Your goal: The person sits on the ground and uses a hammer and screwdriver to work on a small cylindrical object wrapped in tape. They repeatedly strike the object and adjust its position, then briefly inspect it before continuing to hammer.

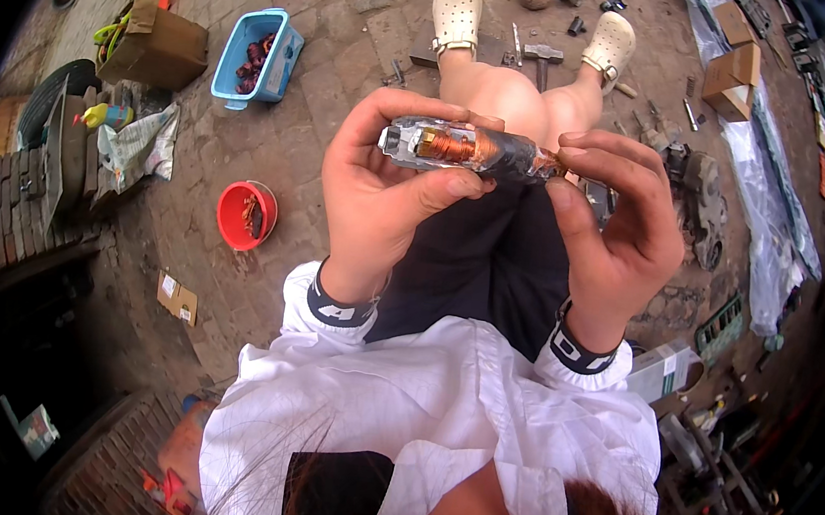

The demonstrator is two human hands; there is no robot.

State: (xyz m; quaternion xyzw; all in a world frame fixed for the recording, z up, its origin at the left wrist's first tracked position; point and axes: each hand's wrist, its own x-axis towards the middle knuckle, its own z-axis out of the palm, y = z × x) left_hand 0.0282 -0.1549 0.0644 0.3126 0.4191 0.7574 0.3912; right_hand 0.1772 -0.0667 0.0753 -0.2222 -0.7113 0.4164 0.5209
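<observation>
In front of me, above my lap, a long copper-wound electrical part (459, 148) lies level between my two hands. Its left end is silvery and shiny, orange copper wire shows in the middle, and dark casing covers part of the right half. My left hand (372, 188) grips the silvery end, with fingers along the far side and thumb along the near side. The thumb and fingertips of my right hand (626, 218) pinch the right end. What kind of part it is, I cannot make out for certain.
On the paving beyond my knees lie a hammer (543, 55) and several metal parts. To the left stand a blue basin (287, 61) with reddish-copper pieces and a red bucket (225, 222) with scraps. Cardboard boxes (732, 82), plastic sheeting (754, 208) and machine parts line the right.
</observation>
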